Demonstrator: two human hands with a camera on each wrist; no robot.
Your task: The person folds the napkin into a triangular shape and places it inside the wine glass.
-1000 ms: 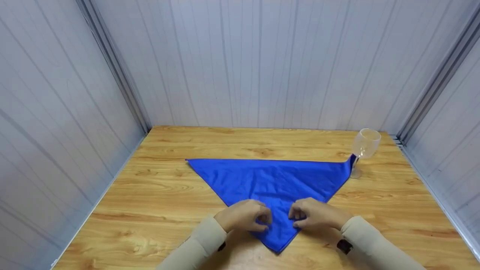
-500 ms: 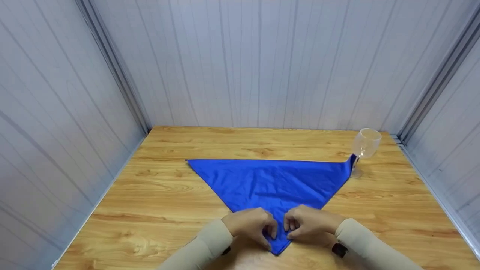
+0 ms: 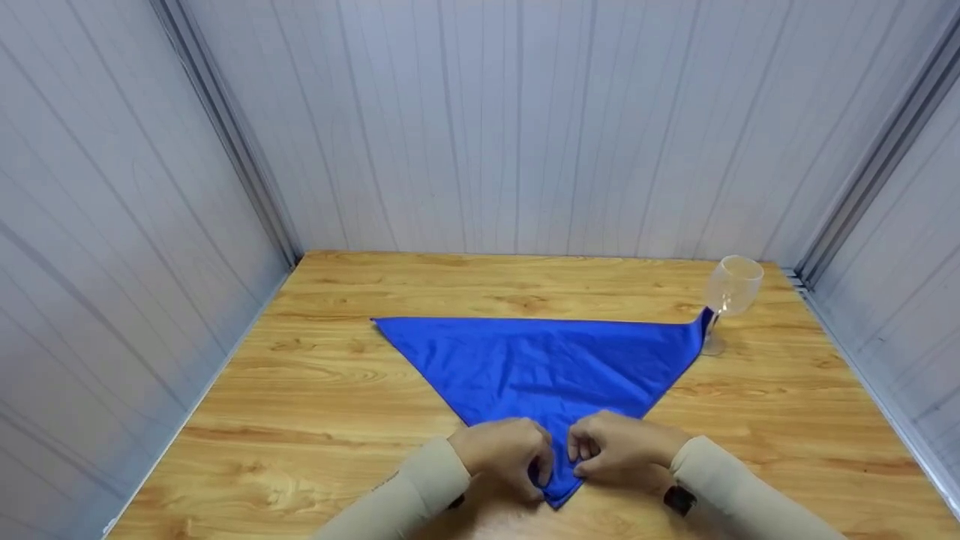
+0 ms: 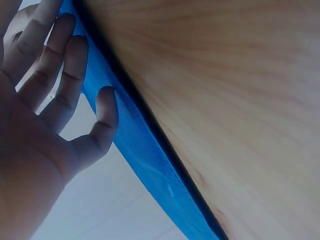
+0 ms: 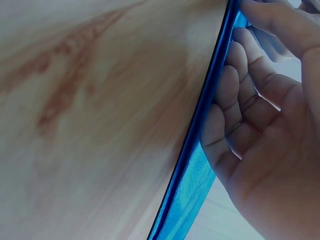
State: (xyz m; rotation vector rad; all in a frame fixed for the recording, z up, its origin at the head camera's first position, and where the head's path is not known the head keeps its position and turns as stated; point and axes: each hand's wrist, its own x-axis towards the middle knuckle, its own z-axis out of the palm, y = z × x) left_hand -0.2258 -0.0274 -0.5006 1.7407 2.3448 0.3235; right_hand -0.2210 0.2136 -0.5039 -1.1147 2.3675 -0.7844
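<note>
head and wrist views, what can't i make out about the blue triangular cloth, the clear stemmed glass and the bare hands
Head: blue triangular cloth beneath the left hand and right hand, which cover it; any pinch is unclear.
Head: whether the cloth's raised corner touches the clear stemmed glass; they overlap.
Both wrist views: the cloth's ends, cut off by top and bottom edges.
</note>
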